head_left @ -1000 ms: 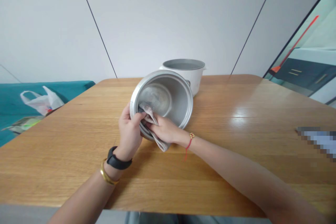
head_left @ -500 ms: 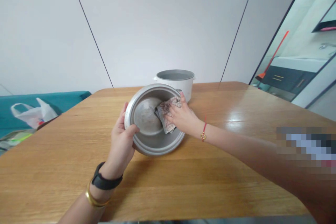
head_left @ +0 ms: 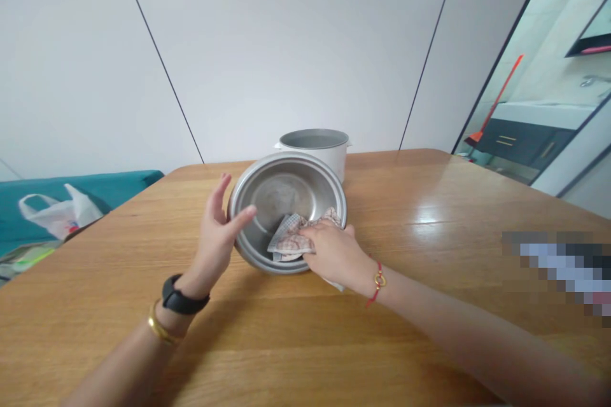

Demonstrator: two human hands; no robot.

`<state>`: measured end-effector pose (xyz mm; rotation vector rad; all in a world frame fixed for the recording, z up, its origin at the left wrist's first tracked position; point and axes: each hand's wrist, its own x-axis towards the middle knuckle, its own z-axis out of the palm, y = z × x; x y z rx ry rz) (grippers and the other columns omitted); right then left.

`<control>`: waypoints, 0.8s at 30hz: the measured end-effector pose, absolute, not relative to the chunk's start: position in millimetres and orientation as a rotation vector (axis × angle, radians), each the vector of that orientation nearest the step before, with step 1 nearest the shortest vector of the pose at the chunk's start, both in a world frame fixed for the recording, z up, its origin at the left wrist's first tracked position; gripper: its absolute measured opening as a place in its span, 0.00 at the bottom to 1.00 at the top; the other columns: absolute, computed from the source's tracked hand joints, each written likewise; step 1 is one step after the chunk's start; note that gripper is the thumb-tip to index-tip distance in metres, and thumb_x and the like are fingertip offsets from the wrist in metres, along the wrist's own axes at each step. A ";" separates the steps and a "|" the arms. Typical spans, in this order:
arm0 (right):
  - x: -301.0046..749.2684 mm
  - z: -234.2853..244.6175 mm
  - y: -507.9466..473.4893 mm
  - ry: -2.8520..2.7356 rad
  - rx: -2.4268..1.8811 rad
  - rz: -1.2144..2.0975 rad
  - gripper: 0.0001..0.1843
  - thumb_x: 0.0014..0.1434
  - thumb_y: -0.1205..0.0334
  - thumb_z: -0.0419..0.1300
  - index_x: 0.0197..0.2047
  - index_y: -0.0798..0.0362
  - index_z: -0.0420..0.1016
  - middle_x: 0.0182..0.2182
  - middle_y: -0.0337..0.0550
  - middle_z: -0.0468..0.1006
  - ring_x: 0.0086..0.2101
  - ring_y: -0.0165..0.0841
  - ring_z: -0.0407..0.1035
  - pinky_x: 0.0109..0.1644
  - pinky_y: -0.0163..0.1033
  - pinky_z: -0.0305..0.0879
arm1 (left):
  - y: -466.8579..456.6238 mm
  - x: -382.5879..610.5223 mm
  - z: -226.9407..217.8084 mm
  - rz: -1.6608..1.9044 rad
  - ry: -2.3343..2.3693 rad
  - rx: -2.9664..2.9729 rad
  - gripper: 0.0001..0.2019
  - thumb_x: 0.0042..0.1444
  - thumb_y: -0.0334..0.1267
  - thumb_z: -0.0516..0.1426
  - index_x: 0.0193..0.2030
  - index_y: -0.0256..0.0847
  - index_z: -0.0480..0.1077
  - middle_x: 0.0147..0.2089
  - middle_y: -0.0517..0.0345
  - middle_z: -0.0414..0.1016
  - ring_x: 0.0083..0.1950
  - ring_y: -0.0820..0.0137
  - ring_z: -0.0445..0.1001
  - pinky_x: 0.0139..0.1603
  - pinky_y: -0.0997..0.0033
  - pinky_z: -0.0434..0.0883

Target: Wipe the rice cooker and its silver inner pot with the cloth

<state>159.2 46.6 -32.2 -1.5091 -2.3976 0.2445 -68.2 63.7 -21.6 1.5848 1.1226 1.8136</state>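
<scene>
A round metal inner pot (head_left: 281,194) is tilted on the table with its opening facing me. My left hand (head_left: 217,235) is at its left side, fingers raised and spread away from the rim, with the thumb lying over the rim edge. My right hand (head_left: 337,253) is closed on a patterned cloth (head_left: 291,238), pressing it against the lower right inner wall and over the rim. Part of the cloth hangs outside, below the hand. Behind the pot stands a white rice cooker body (head_left: 337,156), open at the top and partly hidden by the pot.
Everything stands on a wooden table (head_left: 420,324) that reaches to a pale panelled wall (head_left: 305,38). At the left is a teal sofa (head_left: 128,184) bearing a white plastic bag (head_left: 60,213). A blurred-out patch covers the table's right side. An orange broom (head_left: 499,98) stands beyond the doorway.
My right hand and the cloth have moved down from the pot's right inner wall to its lower right rim. My left hand has loosened its hold, and the pot has turned slightly.
</scene>
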 end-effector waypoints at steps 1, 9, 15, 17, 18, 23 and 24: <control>159.3 -31.1 46.8 -2.392 -1.502 0.257 0.22 0.59 0.60 0.54 0.55 0.45 0.78 0.51 0.50 0.80 0.54 0.47 0.68 0.52 0.57 0.59 | 56.6 -65.3 -37.2 1.779 1.067 1.498 0.42 0.48 0.41 0.71 0.69 0.53 0.62 0.75 0.52 0.58 0.74 0.57 0.58 0.73 0.57 0.59; 144.9 -37.7 49.9 -2.414 -1.525 0.330 0.24 0.62 0.59 0.54 0.61 0.44 0.73 0.55 0.51 0.78 0.58 0.49 0.65 0.60 0.66 0.58 | 56.5 -30.5 -60.4 1.752 1.045 0.941 0.21 0.34 0.25 0.62 0.40 0.38 0.71 0.34 0.60 0.78 0.33 0.70 0.74 0.34 0.73 0.72; 162.7 -35.0 77.1 -2.665 -1.474 -0.430 0.17 0.62 0.66 0.54 0.49 0.54 0.80 0.47 0.57 0.81 0.52 0.55 0.69 0.65 0.83 0.26 | 57.6 -38.3 -15.2 1.498 1.082 1.074 0.20 0.28 0.26 0.56 0.34 0.37 0.73 0.28 0.60 0.75 0.28 0.70 0.69 0.24 0.77 0.65; 175.7 -23.6 96.3 -2.705 -1.379 -0.551 0.19 0.62 0.70 0.51 0.48 0.55 0.81 0.45 0.56 0.82 0.53 0.54 0.68 0.68 0.79 0.27 | 58.4 -43.3 -2.3 1.400 1.093 1.104 0.21 0.26 0.25 0.56 0.34 0.37 0.74 0.27 0.59 0.75 0.27 0.69 0.70 0.23 0.77 0.65; 181.3 -17.6 105.8 -2.705 -1.302 -0.522 0.21 0.62 0.72 0.49 0.49 0.54 0.81 0.45 0.54 0.81 0.55 0.52 0.67 0.70 0.76 0.30 | 59.3 -45.1 2.6 1.364 1.105 1.108 0.22 0.26 0.25 0.55 0.34 0.37 0.74 0.27 0.58 0.75 0.27 0.68 0.70 0.22 0.76 0.65; 188.7 -0.1 122.1 -2.654 -1.002 -0.296 0.31 0.58 0.76 0.45 0.58 0.50 0.77 0.54 0.48 0.79 0.66 0.42 0.58 0.72 0.66 0.41 | 61.6 -44.9 11.0 1.317 1.104 1.100 0.23 0.26 0.24 0.55 0.35 0.37 0.75 0.28 0.57 0.76 0.28 0.66 0.72 0.22 0.75 0.67; 186.7 0.6 116.7 -2.706 -1.068 -0.382 0.30 0.58 0.76 0.47 0.57 0.51 0.78 0.54 0.50 0.80 0.65 0.44 0.60 0.72 0.67 0.41 | 60.9 -43.9 10.5 1.334 1.087 1.094 0.23 0.26 0.24 0.55 0.35 0.38 0.75 0.28 0.57 0.76 0.28 0.66 0.72 0.22 0.75 0.67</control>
